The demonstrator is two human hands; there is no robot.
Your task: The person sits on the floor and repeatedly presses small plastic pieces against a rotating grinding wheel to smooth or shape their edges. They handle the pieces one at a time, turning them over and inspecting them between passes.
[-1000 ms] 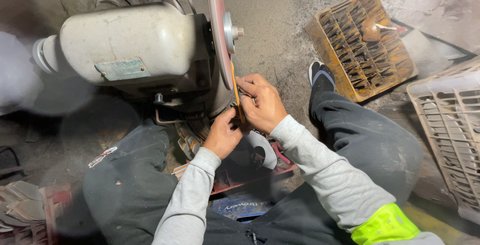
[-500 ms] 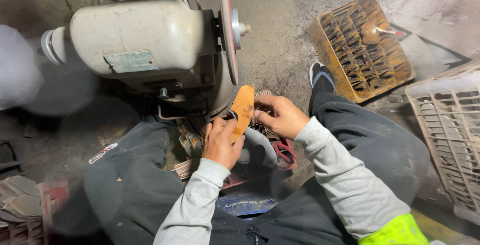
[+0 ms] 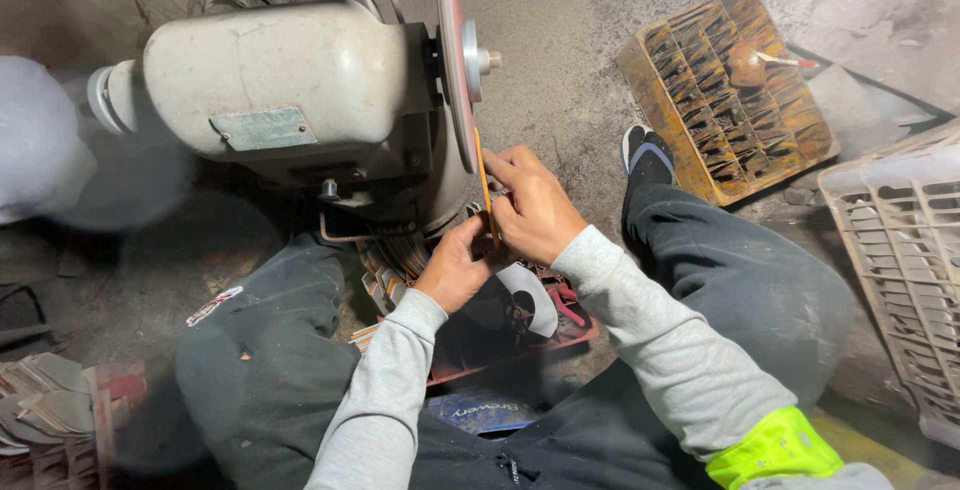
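Both my hands hold a thin, flat orange-brown piece (image 3: 485, 182) on edge against the face of a reddish grinding disc (image 3: 452, 60). My right hand (image 3: 536, 208) grips it from the right side, fingers along its upper edge. Below and to the left, my left hand (image 3: 456, 265) pinches its lower end. The disc is mounted on a large grey-white motor (image 3: 285, 90) standing on the floor in front of me.
A rusty orange crate (image 3: 728, 90) with slotted compartments lies at the upper right. A pale plastic crate (image 3: 900, 250) sits at the right edge. A stack of flat pieces (image 3: 45, 405) lies at the lower left. My legs and sandalled foot (image 3: 645, 155) flank a red tray (image 3: 520, 335).
The flat piece was at the disc, then was drawn back and turned flat-side up half a second ago. Now both hands have brought it edge-on against the disc again.
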